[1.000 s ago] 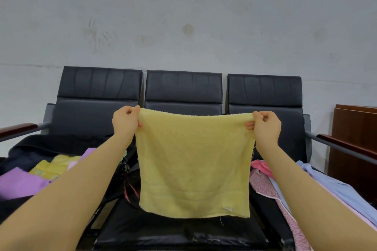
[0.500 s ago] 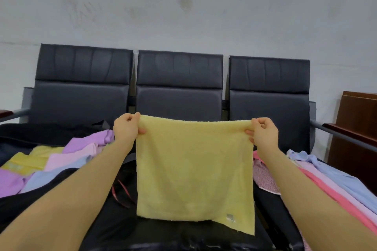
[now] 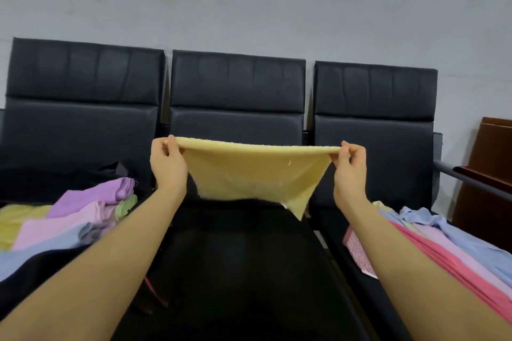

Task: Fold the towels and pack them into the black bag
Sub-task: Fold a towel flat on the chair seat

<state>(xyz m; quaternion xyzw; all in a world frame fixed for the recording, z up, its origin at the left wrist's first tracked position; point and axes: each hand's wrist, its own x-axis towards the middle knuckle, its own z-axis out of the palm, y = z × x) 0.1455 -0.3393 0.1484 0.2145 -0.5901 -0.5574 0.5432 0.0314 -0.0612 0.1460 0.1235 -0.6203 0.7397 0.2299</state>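
Yellow terry towel (image 3: 249,171) hanging stretched between both hands, above the middle black seat (image 3: 243,271).
Pinching the top corners: left hand (image 3: 169,163) and right hand (image 3: 349,165), fingers curled tight on the edge. Sagging and billowing below, so likely handling as light, soft, limp, not slippery. Best taking hold at corners or along the hem. Folded towels (image 3: 69,219) lying left, unfolded pile (image 3: 443,241) right.

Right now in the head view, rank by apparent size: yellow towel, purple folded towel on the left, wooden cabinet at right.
1. yellow towel, largest, stretched between both hands.
2. and 3. wooden cabinet and purple folded towel: unsure; the cabinet is cut off by the frame edge.
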